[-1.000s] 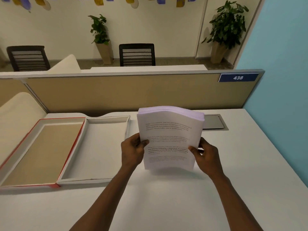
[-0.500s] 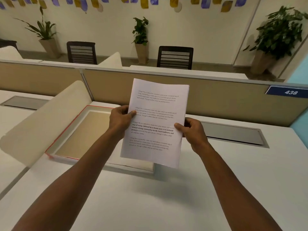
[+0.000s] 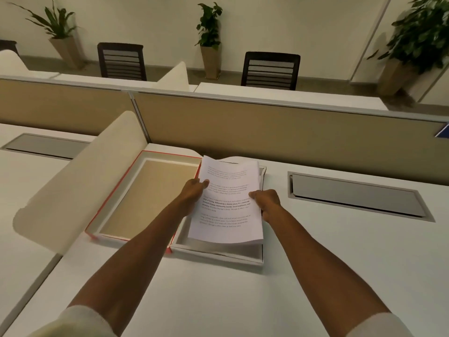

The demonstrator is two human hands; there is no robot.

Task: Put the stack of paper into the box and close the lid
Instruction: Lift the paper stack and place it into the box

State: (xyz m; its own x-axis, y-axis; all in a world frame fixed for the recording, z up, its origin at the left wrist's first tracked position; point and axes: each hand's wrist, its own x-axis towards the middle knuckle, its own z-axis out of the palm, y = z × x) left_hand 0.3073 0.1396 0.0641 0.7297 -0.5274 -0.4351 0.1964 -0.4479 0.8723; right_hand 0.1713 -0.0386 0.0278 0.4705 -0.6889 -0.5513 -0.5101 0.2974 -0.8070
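A stack of printed paper lies tilted over the right, white-lined half of the open box, its near edge hanging just above the box floor. My left hand grips the stack's left edge and my right hand grips its right edge. The lid, red-edged with a tan inner face, lies open flat to the left of the box.
A curved cream side divider stands left of the lid. A tan partition runs behind the white desk. A grey cable hatch is set in the desk right of the box. Chairs and potted plants stand beyond.
The stack has gone from upright in front of me down and forward into the right half of the box, both hands still on it. The view has shifted left and downward.
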